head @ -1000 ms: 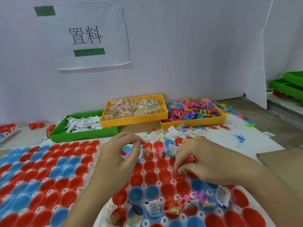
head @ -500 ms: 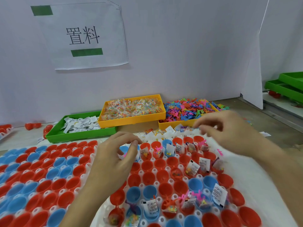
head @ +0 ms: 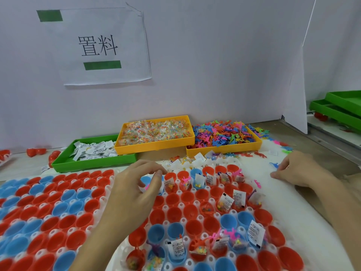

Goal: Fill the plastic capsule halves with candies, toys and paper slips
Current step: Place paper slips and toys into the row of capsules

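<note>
Red and blue capsule halves (head: 191,211) stand open in a white holder (head: 196,203); a second holder (head: 48,202) lies to its left. Several halves in the back row (head: 210,179) and the front row (head: 176,249) hold candy, toys and paper slips. My left hand (head: 134,190) hovers over the back row's left end, its curled fingers and thumb pinching a small pink toy (head: 146,187) with something white. My right hand (head: 293,171) rests on the white surface right of the holder, its fingertips pinching a blue toy figure (head: 273,164).
At the back stand a green tray (head: 93,164) of paper slips, a yellow tray (head: 154,148) of candy packets and a yellow tray (head: 224,151) of toy figures. Loose toys (head: 259,154) lie beside it. Stacked green trays (head: 341,108) are at far right, behind a white partition.
My right hand left the capsules in the middle, swung up and to the right, and now rests beside the holder at the blue toy. My left hand has barely moved.
</note>
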